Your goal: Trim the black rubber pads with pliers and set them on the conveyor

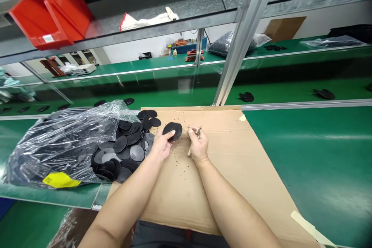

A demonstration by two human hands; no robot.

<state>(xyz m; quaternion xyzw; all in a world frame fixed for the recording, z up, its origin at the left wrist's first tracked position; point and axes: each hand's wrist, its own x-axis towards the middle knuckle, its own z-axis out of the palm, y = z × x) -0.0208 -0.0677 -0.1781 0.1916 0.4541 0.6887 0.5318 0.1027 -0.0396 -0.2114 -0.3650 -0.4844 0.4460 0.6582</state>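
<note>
My left hand [163, 145] holds a flat black disc [173, 128] by its edge, thumb on top, above the cardboard sheet [232, 162]. In my right hand [200, 144], just to the right of the disc, the fingers are closed around a slim tan-and-metal hand tool [189, 151]; its exact kind is mostly hidden by the fingers. Tool and disc are apart. Small black crumbs lie scattered on the cardboard under and between the hands. Beside my left forearm, a pile of black discs [128, 143] spills from a clear plastic bag [58, 139].
Several loose discs [149, 118] lie at the cardboard's far left corner. Behind it runs a green conveyor [174, 93] carrying spaced black pieces. A slanted metal post [241, 35] rises beyond the cardboard. Overhead, a shelf bears a red bin [52, 11] and a white glove [148, 21].
</note>
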